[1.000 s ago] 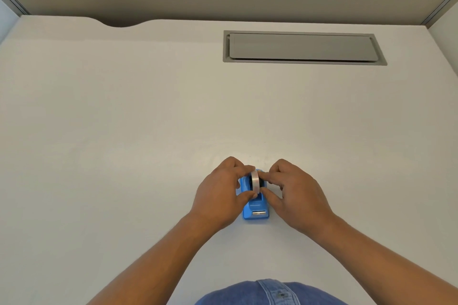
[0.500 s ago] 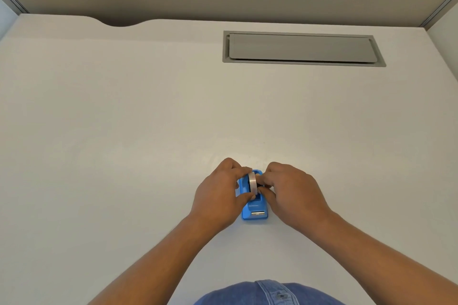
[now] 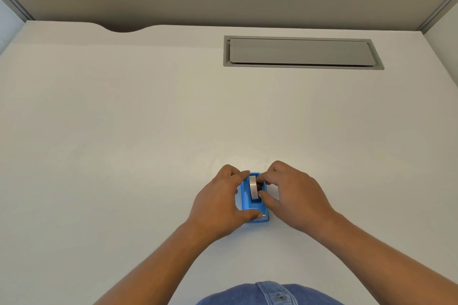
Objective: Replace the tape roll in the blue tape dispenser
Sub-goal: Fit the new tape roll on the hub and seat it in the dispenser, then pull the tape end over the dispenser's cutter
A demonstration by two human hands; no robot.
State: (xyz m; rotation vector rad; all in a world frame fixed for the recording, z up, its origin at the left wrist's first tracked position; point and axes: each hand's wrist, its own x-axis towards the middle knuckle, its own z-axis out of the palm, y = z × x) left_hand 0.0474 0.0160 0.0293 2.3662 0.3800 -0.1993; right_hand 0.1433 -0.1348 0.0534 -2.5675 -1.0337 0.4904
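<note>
Left thumb shifted to blue tape dispenser (image 3: 247, 202) front; tape roll (image 3: 253, 187) between fingertips.

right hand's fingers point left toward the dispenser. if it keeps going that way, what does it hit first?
The tape roll and its dark core. The right hand already has its fingertips at the roll's right side inside the blue tape dispenser; the left hand lies just beyond. Whether they already touch is unclear.

My left hand (image 3: 218, 202) and right hand (image 3: 295, 195) sit close together, fingers curled inward toward each other, thumbs nearest me, both forearms angling in from below.
</note>
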